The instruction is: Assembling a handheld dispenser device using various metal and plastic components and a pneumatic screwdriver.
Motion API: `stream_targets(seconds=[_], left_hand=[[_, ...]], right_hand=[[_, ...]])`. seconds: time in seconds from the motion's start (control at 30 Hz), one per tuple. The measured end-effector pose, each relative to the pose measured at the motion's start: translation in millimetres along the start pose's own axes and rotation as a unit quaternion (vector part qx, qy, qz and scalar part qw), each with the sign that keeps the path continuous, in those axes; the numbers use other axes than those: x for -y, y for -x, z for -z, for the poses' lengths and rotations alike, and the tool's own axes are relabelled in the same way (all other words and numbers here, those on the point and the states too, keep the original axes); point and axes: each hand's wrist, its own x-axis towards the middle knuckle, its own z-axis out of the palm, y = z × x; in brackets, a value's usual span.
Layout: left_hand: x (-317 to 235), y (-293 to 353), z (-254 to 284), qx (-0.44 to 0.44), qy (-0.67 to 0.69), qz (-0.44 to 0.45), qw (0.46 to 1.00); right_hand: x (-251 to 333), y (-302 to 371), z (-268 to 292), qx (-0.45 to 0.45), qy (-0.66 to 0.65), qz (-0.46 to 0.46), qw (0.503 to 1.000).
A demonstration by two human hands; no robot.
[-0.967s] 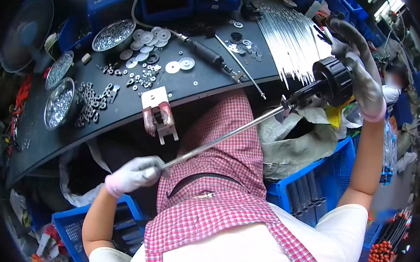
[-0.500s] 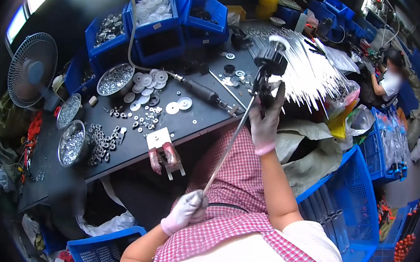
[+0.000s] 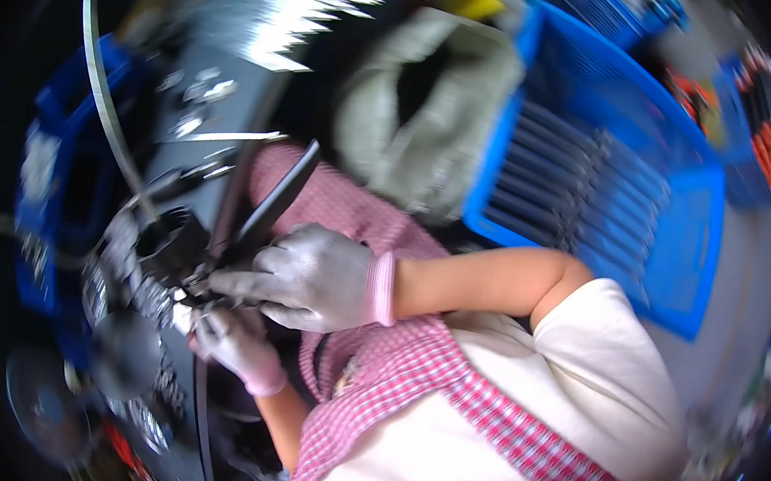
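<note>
Both my gloved hands are close together at the table's edge, over a small white-topped block (image 3: 184, 314). My right hand (image 3: 316, 276) is partly curled, its index finger reaching toward a dark mechanical assembly (image 3: 175, 242) with a round black end. A long dark bar (image 3: 281, 193) sticks up beside its knuckles; whether the bar belongs to the assembly, I cannot tell. Below the right hand, my left hand (image 3: 233, 344) has its fingers pinched near the block. Blur hides whatever small piece is in them.
To the right is a blue basket (image 3: 706, 263) with dark rods inside. A grey-green sack (image 3: 371, 132) lies ahead, near a bundle of shiny thin rods (image 3: 294, 20). A pale hose (image 3: 97, 77) crosses the left. Blue bins (image 3: 82, 175) and blurred loose parts are on the dark table.
My view has swung right and blurred. My hands, before far apart along a long metal rod with a black assembly at its top, have come together at the white-topped block.
</note>
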Motion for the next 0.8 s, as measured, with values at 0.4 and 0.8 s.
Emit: stream_targets(seconds=[0.4,0.8], left_hand=[[-38,-5,-2,0.045,0.197,0.229,0.952],[-86,-16,-22,0.045,0.274,0.256,0.926]], right_hand=[[-132,524,187,0.367,0.139,-0.774,0.497],[-71,585,227,0.447,0.046,-0.741,0.499]])
